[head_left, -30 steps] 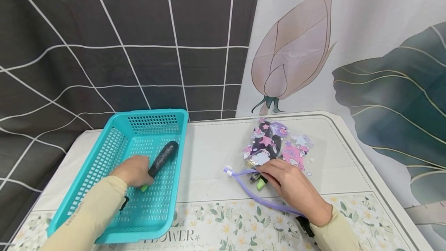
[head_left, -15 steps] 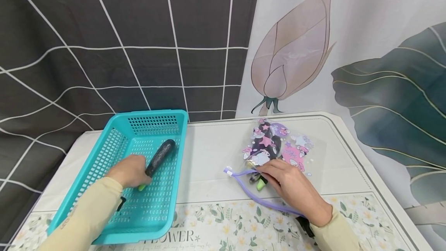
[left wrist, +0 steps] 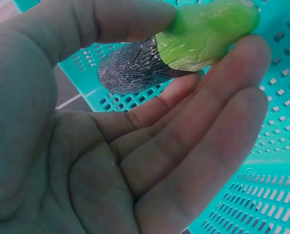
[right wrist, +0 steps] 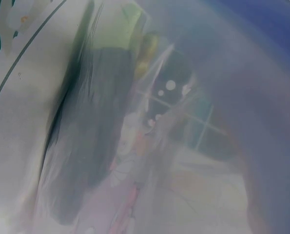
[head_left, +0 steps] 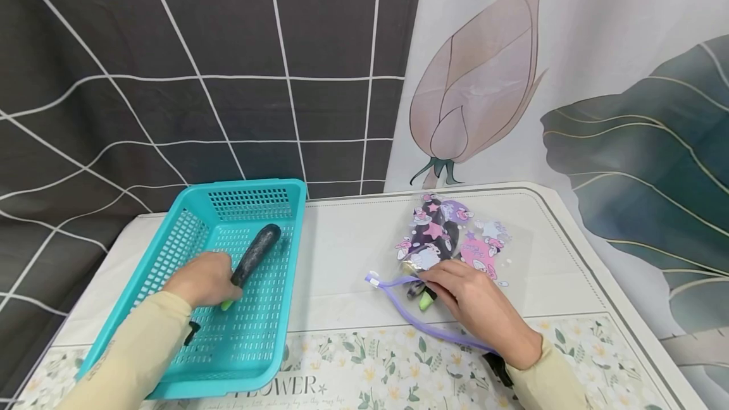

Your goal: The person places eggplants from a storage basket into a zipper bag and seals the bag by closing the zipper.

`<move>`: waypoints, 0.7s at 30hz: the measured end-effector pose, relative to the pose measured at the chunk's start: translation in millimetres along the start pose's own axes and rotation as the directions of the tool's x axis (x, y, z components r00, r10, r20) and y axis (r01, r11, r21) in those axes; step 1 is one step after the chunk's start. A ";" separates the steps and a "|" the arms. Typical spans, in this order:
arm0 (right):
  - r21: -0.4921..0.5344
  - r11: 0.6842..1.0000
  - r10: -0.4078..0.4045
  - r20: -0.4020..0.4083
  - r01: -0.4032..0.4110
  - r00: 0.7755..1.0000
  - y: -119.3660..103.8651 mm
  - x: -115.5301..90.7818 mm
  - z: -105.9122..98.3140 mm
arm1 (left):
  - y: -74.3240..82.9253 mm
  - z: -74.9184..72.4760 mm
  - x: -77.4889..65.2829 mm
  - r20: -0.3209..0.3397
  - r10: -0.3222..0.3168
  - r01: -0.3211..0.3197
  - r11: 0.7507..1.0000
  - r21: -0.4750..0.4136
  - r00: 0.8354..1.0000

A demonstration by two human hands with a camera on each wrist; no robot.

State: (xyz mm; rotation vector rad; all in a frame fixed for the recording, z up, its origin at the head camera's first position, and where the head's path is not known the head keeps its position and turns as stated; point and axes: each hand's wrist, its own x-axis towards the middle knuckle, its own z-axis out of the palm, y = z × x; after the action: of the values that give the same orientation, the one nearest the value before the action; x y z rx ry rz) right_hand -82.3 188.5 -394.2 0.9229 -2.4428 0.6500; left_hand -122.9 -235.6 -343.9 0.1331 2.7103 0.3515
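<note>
My left hand (head_left: 202,280) is inside the turquoise basket, pinching a dark eggplant (head_left: 257,252) near its green end. In the left wrist view the thumb lies on one side of the eggplant's green part (left wrist: 208,36) and the fingers on the other; its black body is wrinkled. To the right, my right hand (head_left: 478,302) grips the edge of a clear zip bag (head_left: 481,252) printed with pink and purple cartoons. Dark pieces show through the bag, one with a green end (head_left: 427,300). The right wrist view is hazy, seen through plastic, with a dark green-topped piece (right wrist: 93,117) inside.
The perforated turquoise basket (head_left: 300,226) stands on the left of the table. The bag's purple zip strip (head_left: 418,323), with a white slider (head_left: 373,279), curves over the floral table cover (head_left: 364,366). Grid and flower curtains hang behind the table's back edge.
My left hand has shifted slightly left within the basket, bringing the eggplant along. My right hand and the bag have stayed in place.
</note>
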 end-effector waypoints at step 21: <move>-0.007 1.000 -0.007 -0.004 0.007 1.000 -1.2 0.4 1.1 | -6.1 -11.6 -15.3 -0.082 -0.018 0.016 1.000 -0.022 0.997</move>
State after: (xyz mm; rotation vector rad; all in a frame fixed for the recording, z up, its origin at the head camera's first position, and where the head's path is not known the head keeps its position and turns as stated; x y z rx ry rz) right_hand -82.0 186.9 -394.5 0.9258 -2.4354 0.6402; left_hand -113.9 -246.3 -329.4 0.0914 2.7855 0.3894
